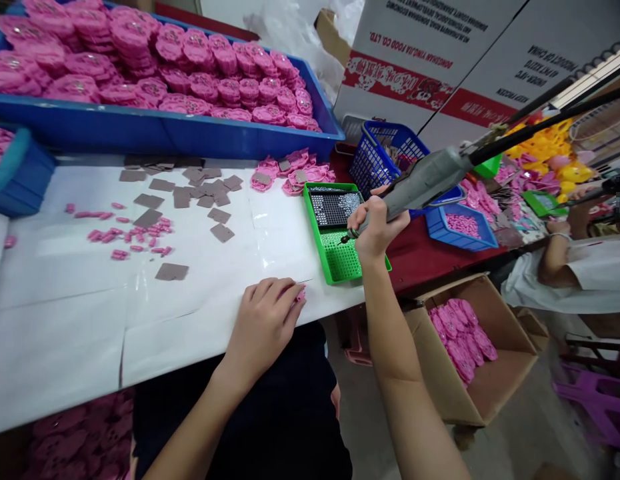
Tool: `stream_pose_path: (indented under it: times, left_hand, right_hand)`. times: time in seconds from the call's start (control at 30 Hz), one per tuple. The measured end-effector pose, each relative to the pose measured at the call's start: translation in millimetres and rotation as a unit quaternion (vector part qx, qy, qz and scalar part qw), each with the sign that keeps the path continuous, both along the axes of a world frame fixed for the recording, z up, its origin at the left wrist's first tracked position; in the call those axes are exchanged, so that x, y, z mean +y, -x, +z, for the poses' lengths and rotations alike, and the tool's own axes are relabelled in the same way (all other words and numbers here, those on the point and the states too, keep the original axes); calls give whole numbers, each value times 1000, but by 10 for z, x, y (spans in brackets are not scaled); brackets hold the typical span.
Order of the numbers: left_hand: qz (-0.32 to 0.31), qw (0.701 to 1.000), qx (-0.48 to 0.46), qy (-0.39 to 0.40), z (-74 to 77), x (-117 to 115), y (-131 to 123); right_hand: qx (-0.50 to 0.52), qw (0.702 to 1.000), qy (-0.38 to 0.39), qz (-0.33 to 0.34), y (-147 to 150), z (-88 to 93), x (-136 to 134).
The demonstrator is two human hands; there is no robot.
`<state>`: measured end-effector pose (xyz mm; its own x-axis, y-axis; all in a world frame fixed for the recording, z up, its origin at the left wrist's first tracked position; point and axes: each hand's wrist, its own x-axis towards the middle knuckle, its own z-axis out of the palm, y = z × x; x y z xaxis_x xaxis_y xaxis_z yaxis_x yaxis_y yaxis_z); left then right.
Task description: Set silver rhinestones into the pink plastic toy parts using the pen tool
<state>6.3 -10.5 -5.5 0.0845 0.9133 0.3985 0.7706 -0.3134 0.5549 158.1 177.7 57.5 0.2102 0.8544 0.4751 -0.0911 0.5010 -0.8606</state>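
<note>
My right hand (374, 227) is wrapped round a grey powered screwdriver (420, 183) that hangs from a black cable; its tip points down over a green screw tray (317, 220). My left hand (264, 320) rests on the white table (80, 313) near its front edge, fingers curled over a small pink piece (301, 294) that is mostly hidden. Loose pink parts (133, 233) and brown-grey square pads (210, 193) are scattered further back on the table.
A long blue bin (190, 137) of pink flower-shaped parts spans the back. A blue basket (377, 157), a small blue tray (460, 230) and a cardboard box (490, 373) of pink parts are to the right. Another person's arm (560, 257) is at far right.
</note>
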Motion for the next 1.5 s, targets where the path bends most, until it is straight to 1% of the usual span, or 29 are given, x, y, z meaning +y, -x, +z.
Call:
stream_pose_path:
  times: [0.13, 0.23, 0.43, 0.63, 0.73, 0.83, 0.87, 0.9, 0.97, 1.03, 1.1, 1.23, 1.37, 1.5]
  left_hand:
    - [-16, 1000, 14, 22, 31, -3, 7]
    - [-17, 999, 19, 23, 37, -8, -6]
    - [-7, 1000, 14, 11, 34, -9, -29]
    - [-6, 1000, 15, 7, 44, 11, -36]
    - [5, 1000, 15, 12, 61, 24, -48]
    - [13, 999, 19, 23, 79, 40, -54]
    - [14, 999, 19, 27, 85, 45, -52]
    - [14, 999, 17, 32, 89, 51, -48]
    - [14, 999, 14, 42, 97, 60, -40]
    - [17, 999, 12, 50, 102, 64, -34]
    - [19, 998, 9, 54, 103, 64, -32]
    - [15, 999, -2, 50, 98, 59, -33]
    - [12, 999, 2, 53, 103, 68, -31]
    - [11, 999, 3, 53, 108, 78, -27]
  right_hand:
    - [-7, 1000, -8, 6, 4, -39, 19]
    - [-8, 1000, -12, 10, 2, -50, 38]
    - [-1, 1000, -1, 12, 12, 1, 29]
    - [-9, 1000, 1, -4, 35, 16, 42]
    - [-6, 1000, 0, -29, 47, 110, -26]
    - [33, 999, -13, -41, 100, 275, -305]
    - [42, 999, -20, -27, 128, 327, -443]
    - [37, 999, -24, 5, 160, 367, -593]
    - [10, 996, -20, 88, 231, 399, -884]
    - [-18, 986, -2, 164, 299, 363, -1101]
    - [-24, 978, 15, 208, 351, 286, -1207]
    - [-2, 975, 27, 222, 393, 178, -1191]
    - [-5, 975, 29, 219, 391, 177, -1146]
    - [-21, 975, 54, 214, 362, 163, -1152]
